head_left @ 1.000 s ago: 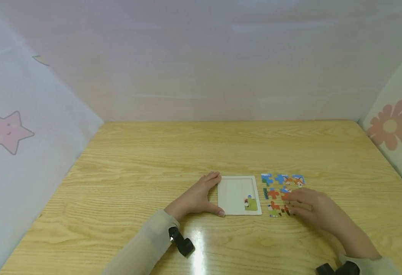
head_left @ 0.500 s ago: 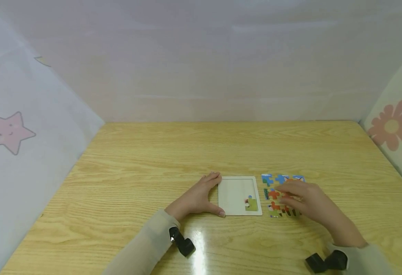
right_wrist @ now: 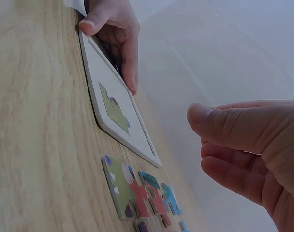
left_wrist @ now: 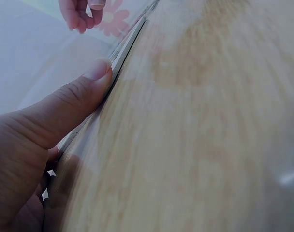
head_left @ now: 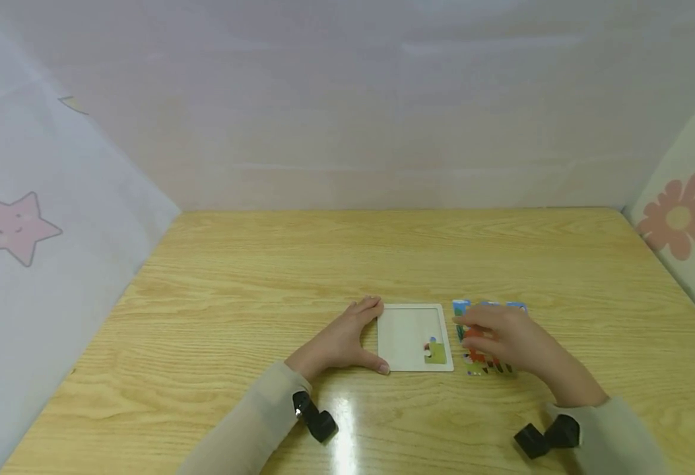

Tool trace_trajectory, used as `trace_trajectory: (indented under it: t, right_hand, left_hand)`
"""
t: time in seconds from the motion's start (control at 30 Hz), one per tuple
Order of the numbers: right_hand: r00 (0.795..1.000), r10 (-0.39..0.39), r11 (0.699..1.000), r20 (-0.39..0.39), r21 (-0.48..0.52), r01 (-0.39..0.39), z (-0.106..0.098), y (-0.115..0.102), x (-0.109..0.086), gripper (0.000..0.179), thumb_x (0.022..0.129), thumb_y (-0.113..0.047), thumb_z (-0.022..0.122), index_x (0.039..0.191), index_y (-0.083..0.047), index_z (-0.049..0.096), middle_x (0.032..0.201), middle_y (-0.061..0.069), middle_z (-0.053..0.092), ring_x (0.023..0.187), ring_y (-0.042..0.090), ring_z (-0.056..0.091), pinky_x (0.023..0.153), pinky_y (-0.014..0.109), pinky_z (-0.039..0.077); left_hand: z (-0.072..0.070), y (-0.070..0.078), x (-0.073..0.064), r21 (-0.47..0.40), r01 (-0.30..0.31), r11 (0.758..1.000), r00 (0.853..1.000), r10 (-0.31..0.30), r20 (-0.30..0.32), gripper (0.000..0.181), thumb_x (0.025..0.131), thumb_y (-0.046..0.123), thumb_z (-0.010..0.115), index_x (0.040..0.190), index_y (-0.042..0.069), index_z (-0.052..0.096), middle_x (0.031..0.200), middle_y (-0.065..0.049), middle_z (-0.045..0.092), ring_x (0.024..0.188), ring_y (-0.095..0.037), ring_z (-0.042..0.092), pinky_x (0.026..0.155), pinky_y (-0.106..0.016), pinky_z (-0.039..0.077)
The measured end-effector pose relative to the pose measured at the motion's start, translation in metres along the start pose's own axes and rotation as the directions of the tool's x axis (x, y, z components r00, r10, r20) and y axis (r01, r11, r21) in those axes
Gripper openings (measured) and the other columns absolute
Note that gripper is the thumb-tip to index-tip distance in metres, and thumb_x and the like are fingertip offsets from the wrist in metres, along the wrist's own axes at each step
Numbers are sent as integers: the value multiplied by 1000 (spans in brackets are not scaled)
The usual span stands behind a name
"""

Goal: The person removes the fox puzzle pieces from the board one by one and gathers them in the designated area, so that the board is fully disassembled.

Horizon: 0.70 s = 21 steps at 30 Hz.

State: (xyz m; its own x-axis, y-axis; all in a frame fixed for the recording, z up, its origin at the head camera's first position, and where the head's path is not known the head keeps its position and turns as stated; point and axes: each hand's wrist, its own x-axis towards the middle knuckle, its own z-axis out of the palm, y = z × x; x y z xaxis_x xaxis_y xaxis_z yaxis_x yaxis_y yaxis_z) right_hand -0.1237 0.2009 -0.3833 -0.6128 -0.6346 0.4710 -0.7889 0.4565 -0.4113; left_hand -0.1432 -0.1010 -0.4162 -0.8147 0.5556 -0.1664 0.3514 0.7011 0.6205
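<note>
A square wooden puzzle tray (head_left: 403, 335) lies flat on the table, with one green puzzle piece (head_left: 436, 353) in its near right corner. My left hand (head_left: 342, 338) holds the tray at its left side, thumb at the near corner and fingers at the far one. In the left wrist view the thumb (left_wrist: 96, 72) presses on the tray's edge. Over the loose puzzle pieces (head_left: 476, 353) to the right hovers my right hand (head_left: 504, 336), partly hiding them. Nothing shows between its thumb and fingers in the right wrist view, where the pieces (right_wrist: 123, 188) lie below.
The wooden table (head_left: 323, 257) stretches away behind the tray to a pale cloth backdrop (head_left: 347, 132). Cloth panels with a pink star (head_left: 14, 229) and a pink flower (head_left: 680, 216) stand at the sides. Each wrist carries a black camera (head_left: 314, 417).
My right hand has moved left over the loose pieces, toward the tray. My left hand, the tray and the green piece stay where they were.
</note>
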Motion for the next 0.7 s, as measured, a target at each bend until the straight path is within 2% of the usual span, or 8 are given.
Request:
trace_trajectory:
  t: [0.23,0.4,0.57,0.7]
  right_hand:
    - [997,62,998,54,22,-63,5,-4,10,34,68,-6,78,100,-1,69,79,-3,60,62,7,47,53,19,42]
    - [991,92,995,93,32,-96,12,-4,13,33,70,-10,78,101,-2,69,92,3,67,69,10,57,60,24,50]
    - [969,157,983,191,69,-173,19,-4,17,33,74,-11,76,104,-1,68,96,5,66,68,8,50,60,23,46]
    - [946,196,972,258,75,-222,24,-5,19,36,74,-15,77,106,0,68,100,6,66,74,10,52,64,23,47]
  left_hand:
    - [1,0,1,10,-3,1000,1000,3,-4,111,59,49,83,147,9,27,154,-1,18,142,-18,9,115,-38,13]
    - [0,0,0,9,-2,1000,1000,2,-3,111,60,49,83,147,9,27,154,0,18,142,-18,9,115,-38,13]
    - [-1,1,0,6,4,1000,1000,-4,-3,110,60,48,83,147,9,27,154,0,19,142,-18,9,115,-38,13]
    - [-1,1,0,3,5,1000,1000,-5,-3,110,60,48,83,147,9,27,154,0,19,142,-19,9,115,-38,13]
